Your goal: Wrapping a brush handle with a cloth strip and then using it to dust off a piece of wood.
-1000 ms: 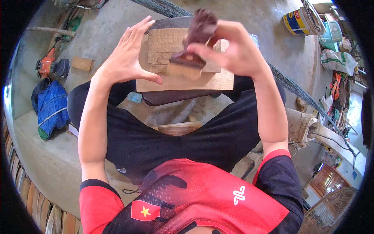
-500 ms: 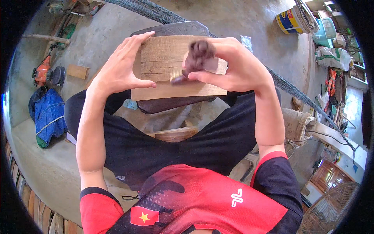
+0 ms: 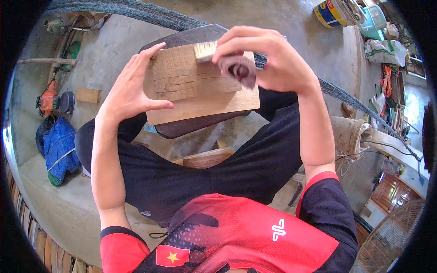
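Observation:
A brush with pale bristles (image 3: 205,51) and a dark, blurred handle (image 3: 241,71) is in my right hand (image 3: 273,57). My fingers close round it, and its bristles are over the far part of a brown wooden board (image 3: 182,75) with cracks along its grain. That board lies on a wider, lighter board (image 3: 207,105). Both rest on a dark plastic stool (image 3: 182,128) between my knees. My left hand (image 3: 132,88) is open at the boards' left side, fingers spread toward the far edge, thumb stretched over the lighter board.
A dark woven hammock or net (image 3: 168,18) runs behind the stool and off to the right. A small wood block (image 3: 88,95), an orange machine (image 3: 47,98) and a blue cloth bundle (image 3: 59,143) lie to the left. A bucket (image 3: 334,12) stands far right.
My right hand has moved the brush away from me, from the boards' middle toward the far edge, turning its handle end toward me. My left hand stays spread by the boards.

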`<state>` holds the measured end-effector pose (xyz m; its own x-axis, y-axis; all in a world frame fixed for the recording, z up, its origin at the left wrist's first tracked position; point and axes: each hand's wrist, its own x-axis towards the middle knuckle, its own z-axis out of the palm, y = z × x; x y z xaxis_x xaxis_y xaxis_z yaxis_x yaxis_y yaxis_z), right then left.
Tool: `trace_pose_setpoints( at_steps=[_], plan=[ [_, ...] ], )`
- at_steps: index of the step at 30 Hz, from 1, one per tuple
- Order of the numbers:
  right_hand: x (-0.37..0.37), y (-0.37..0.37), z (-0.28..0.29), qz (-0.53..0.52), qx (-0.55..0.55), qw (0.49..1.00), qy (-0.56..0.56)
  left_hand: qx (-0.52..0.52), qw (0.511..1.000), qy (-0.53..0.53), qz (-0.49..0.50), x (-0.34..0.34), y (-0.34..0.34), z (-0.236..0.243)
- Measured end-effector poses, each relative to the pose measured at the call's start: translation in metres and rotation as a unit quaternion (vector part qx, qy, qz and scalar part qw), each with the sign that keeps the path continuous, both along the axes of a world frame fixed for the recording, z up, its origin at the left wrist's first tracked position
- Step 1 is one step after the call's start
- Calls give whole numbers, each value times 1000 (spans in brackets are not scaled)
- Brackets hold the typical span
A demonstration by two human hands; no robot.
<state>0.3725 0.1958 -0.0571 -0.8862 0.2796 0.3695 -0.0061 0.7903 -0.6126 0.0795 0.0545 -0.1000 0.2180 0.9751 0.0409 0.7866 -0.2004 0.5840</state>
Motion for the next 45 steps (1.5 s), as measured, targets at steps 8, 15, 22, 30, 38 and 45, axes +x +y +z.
trace_pose_setpoints(
  at_steps=[8, 15, 22, 30, 38, 45],
  plan=[
    [21, 11, -10, -103, -161, 982, -9, 13, 1000, -6, -9, 3, 2, 1],
    [16, 18, -10, -158, -127, 977, 67, -12, 1000, -3, 4, 4, 2, 3],
    [3, -4, -1, -4, -84, 996, 5, -7, 1000, -2, 2, 1, 1, 2],
    [1, -6, -3, -31, -202, 979, -5, -10, 1000, 1, 0, 1, 2, 2],
    [-17, -13, -6, -94, -227, 966, -75, -11, 1000, 12, -3, -1, 3, 7],
    [-46, -16, -8, -68, -30, 994, 77, -27, 999, 41, 15, -5, -8, 14]
  ],
)
